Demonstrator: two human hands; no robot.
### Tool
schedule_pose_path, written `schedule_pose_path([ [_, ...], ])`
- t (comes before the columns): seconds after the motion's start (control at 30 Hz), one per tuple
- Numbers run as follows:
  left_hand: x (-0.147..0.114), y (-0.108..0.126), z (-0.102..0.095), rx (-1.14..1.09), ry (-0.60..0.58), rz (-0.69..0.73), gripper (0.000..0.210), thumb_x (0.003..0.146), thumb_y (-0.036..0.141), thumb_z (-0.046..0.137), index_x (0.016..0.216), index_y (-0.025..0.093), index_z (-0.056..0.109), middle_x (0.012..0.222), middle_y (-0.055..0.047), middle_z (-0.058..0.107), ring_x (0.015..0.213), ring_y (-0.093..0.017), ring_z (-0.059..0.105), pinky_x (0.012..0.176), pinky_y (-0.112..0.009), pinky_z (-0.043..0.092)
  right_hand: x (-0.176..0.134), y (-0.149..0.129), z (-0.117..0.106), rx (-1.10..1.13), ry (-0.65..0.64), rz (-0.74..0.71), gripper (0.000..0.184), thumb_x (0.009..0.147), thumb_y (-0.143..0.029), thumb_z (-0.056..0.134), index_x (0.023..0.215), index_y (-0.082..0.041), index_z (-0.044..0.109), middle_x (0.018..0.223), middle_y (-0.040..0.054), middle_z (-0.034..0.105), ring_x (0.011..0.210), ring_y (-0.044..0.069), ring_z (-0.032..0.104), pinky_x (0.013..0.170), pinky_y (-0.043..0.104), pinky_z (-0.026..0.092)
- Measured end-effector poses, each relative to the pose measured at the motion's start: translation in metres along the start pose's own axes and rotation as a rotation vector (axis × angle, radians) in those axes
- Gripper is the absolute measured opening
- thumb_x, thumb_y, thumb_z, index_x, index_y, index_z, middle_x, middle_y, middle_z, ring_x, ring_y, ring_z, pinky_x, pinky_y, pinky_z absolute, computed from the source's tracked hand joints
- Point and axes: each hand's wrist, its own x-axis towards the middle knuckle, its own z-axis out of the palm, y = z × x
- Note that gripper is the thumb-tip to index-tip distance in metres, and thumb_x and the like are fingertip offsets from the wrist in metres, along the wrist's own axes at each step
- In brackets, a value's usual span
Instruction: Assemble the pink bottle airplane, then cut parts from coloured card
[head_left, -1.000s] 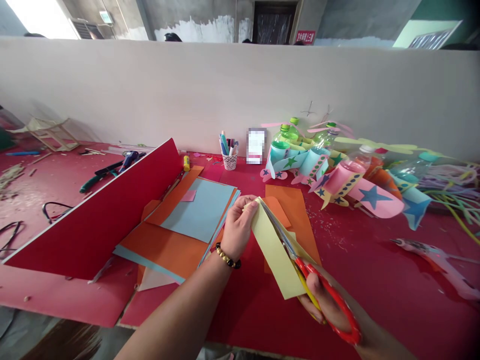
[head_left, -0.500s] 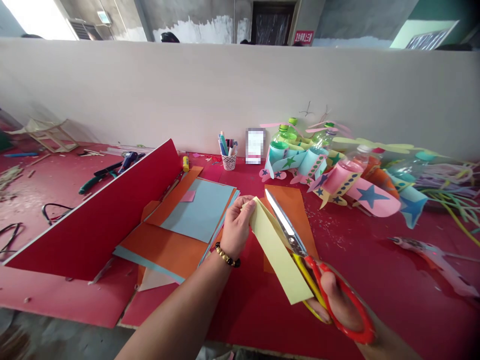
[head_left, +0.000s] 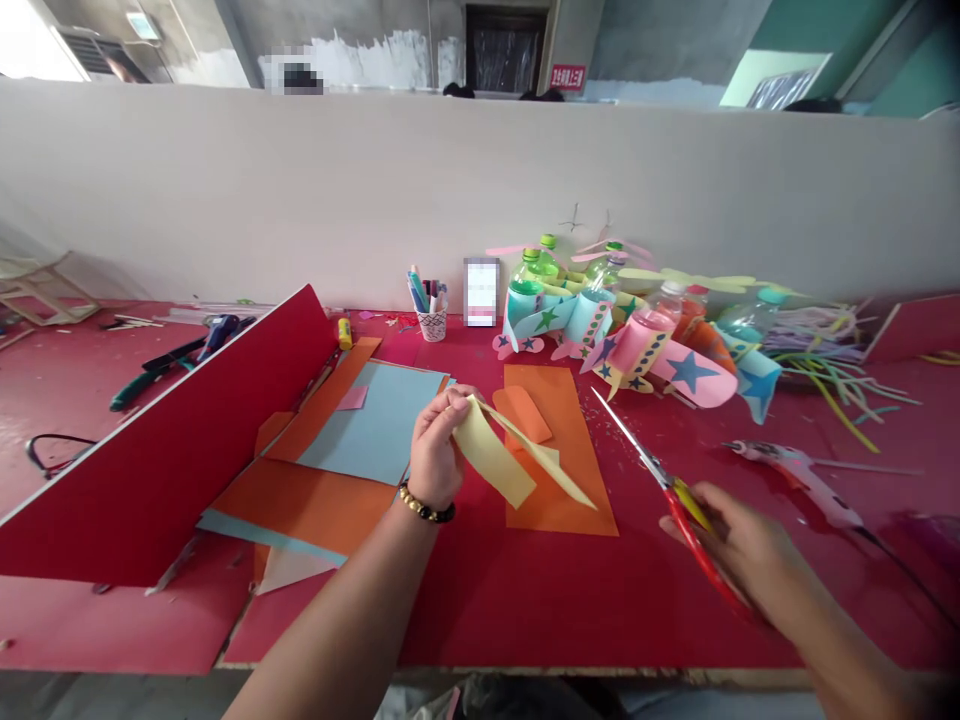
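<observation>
While the left hand [head_left: 437, 450] pinches one end of a pale yellow paper strip [head_left: 491, 455] between thumb and fingers, I observe the right hand [head_left: 739, 545] gripping the steel scissors with red and yellow handles [head_left: 670, 490], clear of the strip. The scissor blades lie together, tips directed to the far left. The strip is held near the centre of the red tabletop [head_left: 465, 610]; beside it, a second pale yellow flap [head_left: 574, 487] hangs from the same pinch. I cannot tell whether the two are joined.

Behind the strip lies a flat orange paper sheet [head_left: 581, 490], bearing a rounded orange paper piece [head_left: 536, 415]. To the left of the left hand are stacked light blue and orange paper sheets [head_left: 382, 425], next to an upright red board with a white edge [head_left: 180, 460]. At far right stand plastic-bottle models wrapped in coloured paper [head_left: 637, 345]. A pink glue gun [head_left: 810, 480] lies to the right of the scissors.
</observation>
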Motion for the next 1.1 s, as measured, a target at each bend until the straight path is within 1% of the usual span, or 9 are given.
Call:
schedule_pose_path([
  [0.1, 0.004, 0.005, -0.003, 0.011, 0.022, -0.012, 0.016, 0.070, 0.031, 0.065, 0.065, 0.017, 0.058, 0.087, -0.003, 0.061, 0.063, -0.011, 0.054, 0.058, -0.024, 0.044, 0.004, 0.026, -0.007, -0.448, 0.123, 0.000, 0.033, 0.078, -0.055, 0.058, 0.089, -0.024, 0.055, 0.068, 0.0040, 0.063, 0.061, 0.026, 0.061, 0.054, 0.034, 0.041],
  [0.2, 0.011, 0.010, -0.009, 0.076, 0.133, 0.057, 0.012, 0.071, 0.028, 0.065, 0.070, 0.016, 0.061, 0.088, -0.004, 0.064, 0.064, -0.011, 0.055, 0.058, -0.023, 0.045, 0.007, 0.048, -0.006, -0.646, 0.185, -0.013, 0.037, 0.081, -0.052, 0.052, 0.098, -0.020, 0.055, 0.092, 0.0134, 0.070, 0.077, 0.034, 0.068, 0.057, 0.038, 0.044],
  [0.3, 0.018, 0.016, -0.019, 0.086, 0.256, 0.180, 0.010, 0.071, 0.025, 0.065, 0.068, 0.016, 0.060, 0.095, -0.003, 0.066, 0.065, -0.009, 0.054, 0.059, -0.022, 0.044, 0.008, 0.062, -0.003, -0.690, 0.186, -0.033, 0.043, 0.083, -0.052, 0.049, 0.106, -0.017, 0.057, 0.106, 0.0174, 0.069, 0.089, 0.036, 0.068, 0.062, 0.039, 0.048],
  [0.43, 0.020, 0.027, -0.027, 0.024, 0.319, 0.302, 0.014, 0.072, 0.027, 0.067, 0.064, 0.019, 0.058, 0.090, -0.001, 0.067, 0.067, -0.011, 0.056, 0.060, -0.023, 0.044, 0.006, 0.063, -0.004, -0.709, 0.254, -0.120, 0.043, 0.084, -0.051, 0.050, 0.105, -0.016, 0.060, 0.103, 0.0163, 0.068, 0.088, 0.034, 0.067, 0.064, 0.040, 0.049],
  [0.6, 0.013, 0.028, -0.020, -0.048, 0.266, 0.176, 0.017, 0.075, 0.033, 0.070, 0.071, 0.020, 0.059, 0.075, 0.001, 0.063, 0.063, -0.011, 0.055, 0.058, -0.024, 0.043, 0.004, 0.029, -0.005, -0.592, 0.313, -0.308, 0.028, 0.088, -0.044, 0.049, 0.089, -0.020, 0.063, 0.097, 0.0132, 0.066, 0.091, 0.030, 0.063, 0.076, 0.040, 0.048],
  [0.7, 0.008, 0.022, -0.011, -0.060, 0.158, 0.001, 0.023, 0.074, 0.036, 0.071, 0.073, 0.019, 0.057, 0.070, 0.001, 0.059, 0.059, -0.010, 0.053, 0.057, -0.023, 0.043, 0.008, -0.016, 0.004, -0.300, 0.198, -0.375, 0.029, 0.092, -0.043, 0.047, 0.075, -0.023, 0.059, 0.092, 0.0094, 0.066, 0.085, 0.024, 0.063, 0.077, 0.036, 0.048],
  [0.9, -0.003, 0.009, 0.000, -0.069, -0.029, -0.177, 0.028, 0.074, 0.039, 0.072, 0.072, 0.018, 0.054, 0.068, 0.002, 0.060, 0.054, -0.009, 0.052, 0.053, -0.022, 0.039, 0.023, -0.101, 0.043, 0.148, -0.135, -0.431, 0.032, 0.081, -0.050, 0.065, 0.098, -0.023, 0.064, 0.099, 0.0072, 0.068, 0.092, 0.023, 0.062, 0.079, 0.033, 0.048],
  [1.0, -0.007, 0.000, 0.003, -0.025, -0.085, -0.208, 0.029, 0.075, 0.041, 0.071, 0.072, 0.018, 0.054, 0.066, 0.002, 0.058, 0.053, -0.008, 0.051, 0.052, -0.021, 0.039, 0.034, -0.116, 0.067, 0.350, -0.351, -0.387, 0.037, 0.079, -0.049, 0.068, 0.102, -0.020, 0.064, 0.092, 0.0051, 0.066, 0.083, 0.019, 0.060, 0.072, 0.030, 0.046],
  [1.1, -0.009, -0.009, 0.003, 0.059, -0.108, -0.206, 0.031, 0.076, 0.045, 0.070, 0.073, 0.018, 0.054, 0.063, 0.003, 0.054, 0.053, -0.008, 0.050, 0.052, -0.021, 0.040, 0.042, -0.116, 0.086, 0.501, -0.470, -0.328, 0.030, 0.078, -0.045, 0.070, 0.090, -0.019, 0.063, 0.074, -0.0014, 0.059, 0.065, 0.013, 0.051, 0.061, 0.026, 0.040],
])
